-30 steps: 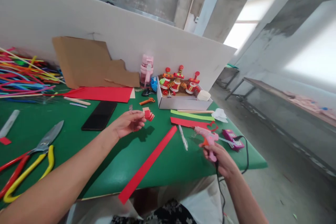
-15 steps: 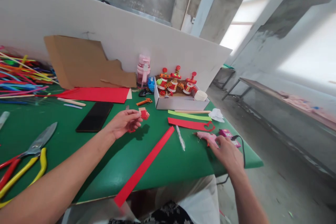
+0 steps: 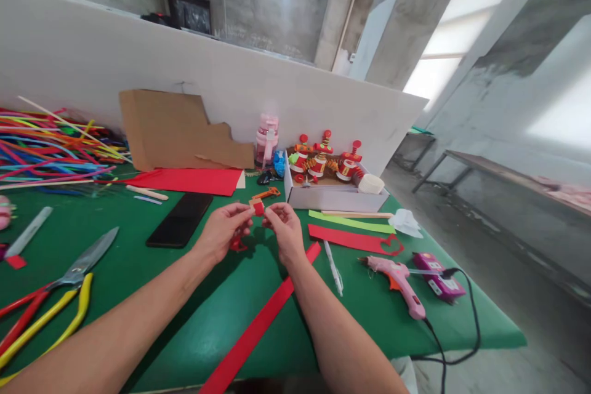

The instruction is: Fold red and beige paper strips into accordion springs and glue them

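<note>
Red with a pale tan upper edge, the small squarish piece (image 3: 258,208) is pinched by the fingers (image 3: 241,217) of our left hand (image 3: 220,233) and our right hand (image 3: 287,235), held up over the green worktop (image 3: 217,308). A long red strip (image 3: 264,318) passes beneath our right forearm (image 3: 344,329); farther right, our pink glue gun (image 3: 398,277) lies beside a purple box (image 3: 444,285).

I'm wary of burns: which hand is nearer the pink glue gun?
Right. The right hand is to the left of the pink glue gun, the white pen between; the left hand is farther left.
</note>
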`<state>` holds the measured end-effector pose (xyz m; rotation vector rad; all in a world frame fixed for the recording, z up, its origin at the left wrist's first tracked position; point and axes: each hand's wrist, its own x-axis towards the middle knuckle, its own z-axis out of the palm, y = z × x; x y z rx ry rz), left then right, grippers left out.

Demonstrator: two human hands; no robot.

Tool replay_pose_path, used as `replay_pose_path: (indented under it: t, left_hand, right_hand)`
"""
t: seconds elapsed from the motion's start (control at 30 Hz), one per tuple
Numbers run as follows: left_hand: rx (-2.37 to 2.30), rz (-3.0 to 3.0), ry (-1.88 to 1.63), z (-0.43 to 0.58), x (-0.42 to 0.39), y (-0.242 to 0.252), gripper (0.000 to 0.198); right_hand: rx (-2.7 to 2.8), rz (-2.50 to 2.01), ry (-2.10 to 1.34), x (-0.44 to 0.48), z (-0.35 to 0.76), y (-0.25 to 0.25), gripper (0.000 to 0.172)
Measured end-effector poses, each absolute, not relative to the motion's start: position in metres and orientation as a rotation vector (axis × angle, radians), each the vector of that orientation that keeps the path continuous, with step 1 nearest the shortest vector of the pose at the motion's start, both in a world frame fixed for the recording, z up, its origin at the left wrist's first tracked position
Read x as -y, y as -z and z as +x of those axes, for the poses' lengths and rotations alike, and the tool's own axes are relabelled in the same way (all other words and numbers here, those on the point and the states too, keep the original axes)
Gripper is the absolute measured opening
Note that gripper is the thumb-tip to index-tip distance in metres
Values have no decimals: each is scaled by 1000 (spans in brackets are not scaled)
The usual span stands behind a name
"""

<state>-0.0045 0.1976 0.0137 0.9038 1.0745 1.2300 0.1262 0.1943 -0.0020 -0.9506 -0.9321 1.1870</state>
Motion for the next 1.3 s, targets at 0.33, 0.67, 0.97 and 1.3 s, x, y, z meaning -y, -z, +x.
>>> replay_pose_path:
  t: [0.33, 0.67, 0.97, 1.3]
  left_hand:
    - [-1095, 890, -1178, -1, -193, -13, 47]
    - [-1142, 999, -1227, 2, -191, -7, 47]
    - [-1149, 1029, -1238, 2, -191, -10, 43]
    - [-1178, 1257, -1222, 2, -193, -8, 37]
  right_hand:
    - [904, -900, -1340, -184, 127, 3, 29]
    - [750, -869, -1318, -187, 126, 10, 29]
    - [580, -882, -1393, -184, 125, 4, 27]
    - [535, -884, -1431, -182, 124, 1, 28]
